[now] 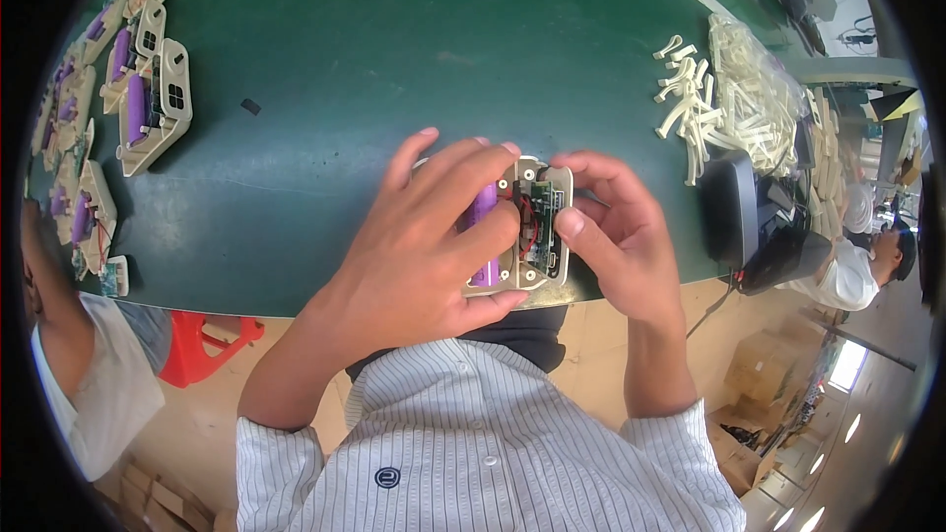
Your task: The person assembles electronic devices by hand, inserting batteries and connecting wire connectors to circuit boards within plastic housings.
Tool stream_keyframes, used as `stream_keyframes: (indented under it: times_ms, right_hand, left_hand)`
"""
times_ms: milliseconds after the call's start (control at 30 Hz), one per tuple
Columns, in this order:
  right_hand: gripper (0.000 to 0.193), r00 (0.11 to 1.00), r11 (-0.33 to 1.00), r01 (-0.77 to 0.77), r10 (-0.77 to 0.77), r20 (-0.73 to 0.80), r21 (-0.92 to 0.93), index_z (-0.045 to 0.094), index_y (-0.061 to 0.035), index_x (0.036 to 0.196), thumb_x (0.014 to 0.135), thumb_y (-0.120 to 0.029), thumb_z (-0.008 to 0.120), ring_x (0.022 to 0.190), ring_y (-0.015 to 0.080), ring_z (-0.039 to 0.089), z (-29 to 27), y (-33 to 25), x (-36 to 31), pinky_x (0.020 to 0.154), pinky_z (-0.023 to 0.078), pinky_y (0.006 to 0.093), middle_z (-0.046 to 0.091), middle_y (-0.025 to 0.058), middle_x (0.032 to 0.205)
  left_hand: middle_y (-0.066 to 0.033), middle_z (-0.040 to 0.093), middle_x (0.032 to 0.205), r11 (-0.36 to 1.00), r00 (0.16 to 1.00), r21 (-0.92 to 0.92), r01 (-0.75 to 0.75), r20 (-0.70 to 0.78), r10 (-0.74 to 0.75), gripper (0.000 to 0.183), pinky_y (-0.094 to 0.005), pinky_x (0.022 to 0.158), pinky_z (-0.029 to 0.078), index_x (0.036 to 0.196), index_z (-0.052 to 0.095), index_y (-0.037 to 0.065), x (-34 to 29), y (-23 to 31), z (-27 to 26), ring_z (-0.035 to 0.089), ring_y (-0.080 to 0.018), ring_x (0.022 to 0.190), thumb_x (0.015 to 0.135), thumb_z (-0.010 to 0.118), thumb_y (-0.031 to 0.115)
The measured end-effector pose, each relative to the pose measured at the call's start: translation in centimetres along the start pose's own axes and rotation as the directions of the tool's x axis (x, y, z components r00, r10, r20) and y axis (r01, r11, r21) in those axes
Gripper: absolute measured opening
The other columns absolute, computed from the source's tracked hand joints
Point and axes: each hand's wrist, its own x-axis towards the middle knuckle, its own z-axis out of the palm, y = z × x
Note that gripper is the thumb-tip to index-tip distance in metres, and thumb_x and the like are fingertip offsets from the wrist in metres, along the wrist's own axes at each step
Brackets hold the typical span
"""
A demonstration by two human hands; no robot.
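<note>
At the near edge of the green table lies an open cream plastic housing (pixel 512 274) with a purple cylindrical battery cell (pixel 485 236), red and black wires and a green circuit board (pixel 548 227). My left hand (pixel 424 232) spreads over its left part, covering much of the battery; the thumb and index finger reach in near the wires. My right hand (pixel 621 241) grips the housing's right side, thumb on the edge beside the circuit board and fingers curled behind it. Whether the left fingertips pinch a wire is hidden.
Several similar housings with purple cells (pixel 148 108) line the left edge. Cream plastic strips (pixel 690 89) and a clear bag (pixel 759 89) of them lie at the right, beside a black device (pixel 727 207). A small black piece (pixel 251 106) sits left of centre. A co-worker's arm (pixel 54 276) shows left, near a red stool (pixel 202 345).
</note>
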Motion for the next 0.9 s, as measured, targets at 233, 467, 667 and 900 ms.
stream_keyframes:
  times_ms: [233, 467, 667, 900]
  right_hand:
    - [0.045, 1.000, 0.999, 0.030, -0.030, -0.009, 0.025, 0.054, 0.0024, 0.136, 0.094, 0.002, 0.068, 0.102, 0.0123, 0.064, -0.5, 1.2, -0.6, 0.085, 0.056, 0.0270, 0.061, 0.0087, 0.128]
    - [0.046, 0.984, 0.985, 0.170, -0.171, 0.052, 0.029, 0.056, 0.0021, 0.135, 0.091, 0.004, 0.070, 0.106, 0.0185, 0.065, -1.0, 1.8, -0.3, 0.087, 0.058, 0.0305, 0.054, 0.0122, 0.133]
    - [0.045, 0.993, 0.995, 0.097, -0.098, 0.059, 0.015, 0.058, 0.0029, 0.134, 0.091, 0.003, 0.071, 0.106, 0.0196, 0.065, -1.1, 1.3, 0.1, 0.090, 0.057, 0.0317, 0.054, 0.0123, 0.133]
    - [0.043, 0.992, 0.995, 0.101, -0.102, 0.071, 0.020, 0.059, 0.0029, 0.133, 0.092, 0.002, 0.071, 0.106, 0.0192, 0.065, -1.2, 1.2, 0.3, 0.089, 0.057, 0.0312, 0.056, 0.0128, 0.132]
  left_hand:
    - [-0.0182, 0.053, 0.141, 1.000, 1.000, -0.022, 0.010, -0.025, -0.010, 0.060, -0.0549, 0.098, 0.042, 0.103, 0.066, 0.002, 0.2, 0.0, 0.0, 0.057, -0.0387, 0.123, 0.056, 0.094, 0.027]
    - [-0.0202, 0.055, 0.139, 0.998, 0.999, -0.062, 0.004, -0.033, -0.006, 0.057, -0.0518, 0.096, 0.043, 0.101, 0.066, 0.001, 0.2, 0.0, 0.1, 0.058, -0.0384, 0.121, 0.057, 0.093, 0.026]
    - [-0.0197, 0.055, 0.139, 0.998, 1.000, -0.064, 0.017, -0.020, -0.018, 0.055, -0.0515, 0.096, 0.043, 0.099, 0.067, 0.001, 0.3, 0.0, -0.1, 0.057, -0.0383, 0.121, 0.057, 0.093, 0.026]
    - [-0.0208, 0.054, 0.140, 0.996, 1.000, -0.091, 0.018, -0.022, -0.020, 0.054, -0.0520, 0.097, 0.042, 0.098, 0.068, 0.000, 0.3, 0.0, 0.0, 0.057, -0.0386, 0.122, 0.058, 0.092, 0.025]
